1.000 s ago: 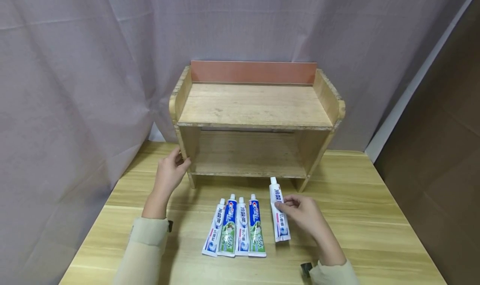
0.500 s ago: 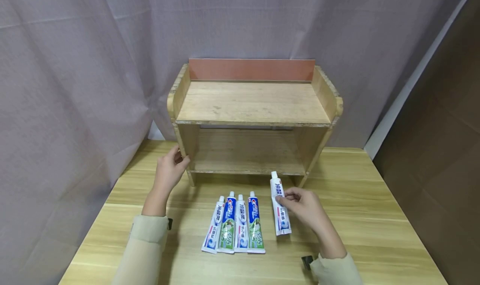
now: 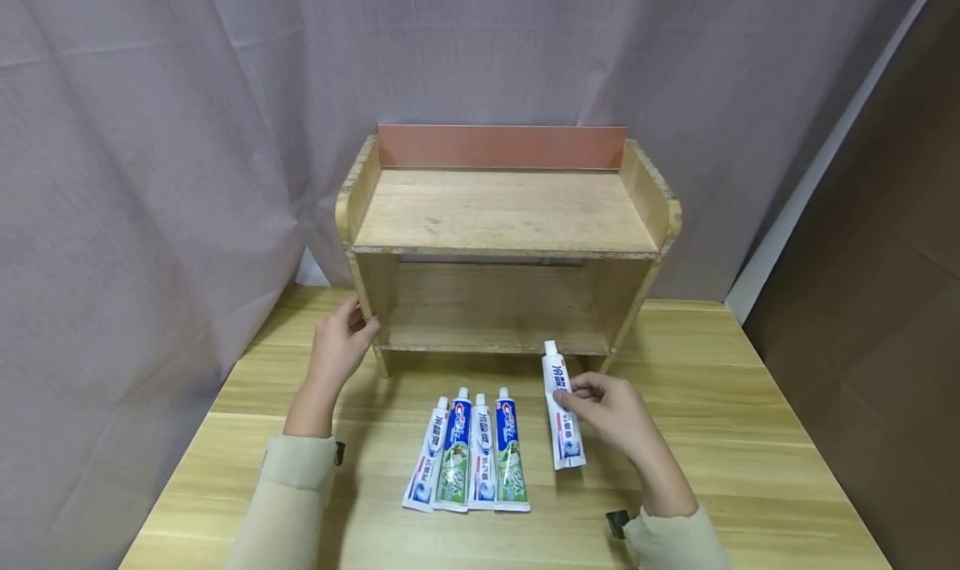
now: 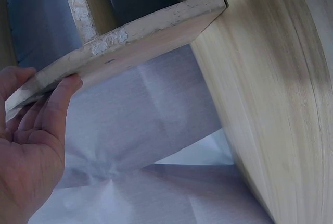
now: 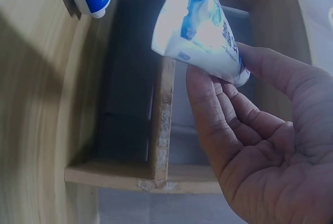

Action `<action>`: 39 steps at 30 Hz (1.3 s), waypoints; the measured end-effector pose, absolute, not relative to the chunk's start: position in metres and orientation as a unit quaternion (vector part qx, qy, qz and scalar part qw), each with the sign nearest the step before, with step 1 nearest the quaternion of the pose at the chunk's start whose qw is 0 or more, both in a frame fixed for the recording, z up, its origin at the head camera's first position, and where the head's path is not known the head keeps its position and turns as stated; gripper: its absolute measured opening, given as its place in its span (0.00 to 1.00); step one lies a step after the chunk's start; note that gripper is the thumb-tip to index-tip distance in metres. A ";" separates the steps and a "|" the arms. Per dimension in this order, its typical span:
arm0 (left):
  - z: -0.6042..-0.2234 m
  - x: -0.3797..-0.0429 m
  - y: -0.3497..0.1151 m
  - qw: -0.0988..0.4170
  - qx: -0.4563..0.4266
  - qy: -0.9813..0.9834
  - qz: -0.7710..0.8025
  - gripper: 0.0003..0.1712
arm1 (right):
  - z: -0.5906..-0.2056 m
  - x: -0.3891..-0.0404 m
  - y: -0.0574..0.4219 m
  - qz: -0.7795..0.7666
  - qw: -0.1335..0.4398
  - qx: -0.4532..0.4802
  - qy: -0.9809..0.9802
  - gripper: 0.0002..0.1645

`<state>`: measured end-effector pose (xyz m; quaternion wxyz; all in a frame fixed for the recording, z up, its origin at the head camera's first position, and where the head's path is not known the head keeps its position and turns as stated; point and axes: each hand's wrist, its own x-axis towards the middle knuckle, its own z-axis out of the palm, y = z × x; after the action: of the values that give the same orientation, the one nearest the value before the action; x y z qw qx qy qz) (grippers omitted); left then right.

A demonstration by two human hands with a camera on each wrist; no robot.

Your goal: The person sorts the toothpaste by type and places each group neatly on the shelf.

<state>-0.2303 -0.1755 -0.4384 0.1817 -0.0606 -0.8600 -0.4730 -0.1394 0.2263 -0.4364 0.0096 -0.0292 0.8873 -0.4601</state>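
My right hand (image 3: 611,412) pinches a white toothpaste tube (image 3: 563,420) between thumb and fingers, cap pointing away toward the shelf. In the right wrist view the tube (image 5: 205,31) hangs in the fingertips in front of the shelf boards. The left hand (image 3: 341,345) grips the left side panel of the small wooden shelf (image 3: 510,249). In the left wrist view, thumb and fingers lie on either side of that panel (image 4: 151,34). Between the hands, several toothpaste tubes lie side by side, among them a blue-and-green tube (image 3: 510,453) and a white tube (image 3: 483,457).
The two-level shelf stands on a wood-grain table (image 3: 720,437), with a reddish-brown strip (image 3: 502,147) along its top back edge. A grey curtain (image 3: 480,45) hangs behind it. At the right is a dark brown surface (image 3: 877,303).
My right hand has lifted the white toothpaste tube slightly forward, closer to the shelf. The left hand stays on the side panel, and the row of tubes lies as before.
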 end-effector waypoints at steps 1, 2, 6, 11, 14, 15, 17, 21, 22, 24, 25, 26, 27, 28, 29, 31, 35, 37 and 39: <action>-0.438 -0.230 -0.176 0.182 -0.061 -0.860 -0.473 0.22 | -0.436 -0.139 0.226 -0.459 0.008 -0.029 0.888 0.16; -0.438 -0.230 -0.176 0.183 -0.062 -0.859 -0.474 0.22 | -0.434 -0.139 0.226 -0.457 0.008 -0.030 0.889 0.16; -0.439 -0.230 -0.176 0.182 -0.062 -0.861 -0.471 0.21 | -0.429 -0.140 0.227 -0.452 0.003 -0.033 0.891 0.16; -0.439 -0.230 -0.176 0.184 -0.060 -0.862 -0.469 0.20 | -0.423 -0.141 0.228 -0.443 -0.008 -0.039 0.896 0.17; -0.439 -0.229 -0.176 0.183 -0.061 -0.862 -0.469 0.20 | -0.420 -0.142 0.228 -0.442 -0.009 -0.043 0.896 0.18; -0.439 -0.229 -0.176 0.182 -0.061 -0.862 -0.469 0.20 | -0.419 -0.142 0.227 -0.443 -0.007 -0.044 0.895 0.18; -0.440 -0.229 -0.176 0.180 -0.060 -0.863 -0.468 0.20 | -0.418 -0.142 0.227 -0.444 -0.003 -0.047 0.895 0.17; -0.440 -0.229 -0.177 0.178 -0.060 -0.865 -0.466 0.21 | -0.414 -0.145 0.226 -0.445 -0.004 -0.051 0.894 0.17; -0.440 -0.230 -0.177 0.177 -0.061 -0.865 -0.466 0.21 | -0.413 -0.145 0.226 -0.443 -0.007 -0.052 0.895 0.17; -0.439 -0.230 -0.177 0.177 -0.062 -0.865 -0.466 0.22 | -0.412 -0.146 0.227 -0.438 -0.013 -0.055 0.897 0.18; -0.439 -0.231 -0.177 0.177 -0.063 -0.864 -0.466 0.22 | -0.411 -0.147 0.227 -0.436 -0.016 -0.057 0.898 0.17; -0.439 -0.231 -0.177 0.178 -0.064 -0.864 -0.467 0.22 | -0.410 -0.147 0.227 -0.434 -0.019 -0.059 0.899 0.17; -0.439 -0.231 -0.177 0.178 -0.064 -0.864 -0.466 0.21 | -0.410 -0.148 0.228 -0.432 -0.022 -0.060 0.900 0.17; -0.438 -0.231 -0.177 0.179 -0.064 -0.864 -0.467 0.21 | -0.409 -0.148 0.228 -0.429 -0.026 -0.062 0.901 0.17; -0.439 -0.231 -0.177 0.181 -0.064 -0.864 -0.466 0.21 | -0.409 -0.148 0.228 -0.428 -0.029 -0.065 0.901 0.17; -0.439 -0.231 -0.177 0.183 -0.063 -0.864 -0.464 0.20 | -0.408 -0.149 0.229 -0.427 -0.033 -0.068 0.901 0.16; -0.439 -0.231 -0.177 0.185 -0.061 -0.864 -0.463 0.20 | -0.403 -0.150 0.229 -0.422 -0.035 -0.076 0.903 0.16; -0.439 -0.231 -0.176 0.185 -0.063 -0.864 -0.464 0.20 | -0.400 -0.150 0.230 -0.421 -0.032 -0.079 0.903 0.16; -0.439 -0.231 -0.176 0.185 -0.064 -0.864 -0.465 0.20 | -0.397 -0.151 0.230 -0.416 -0.032 -0.083 0.905 0.16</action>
<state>-0.2312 -0.1757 -0.4388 0.1846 -0.0638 -0.8637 -0.4646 -0.1507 0.2302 -0.3974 -0.0317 -0.0829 0.9052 -0.4156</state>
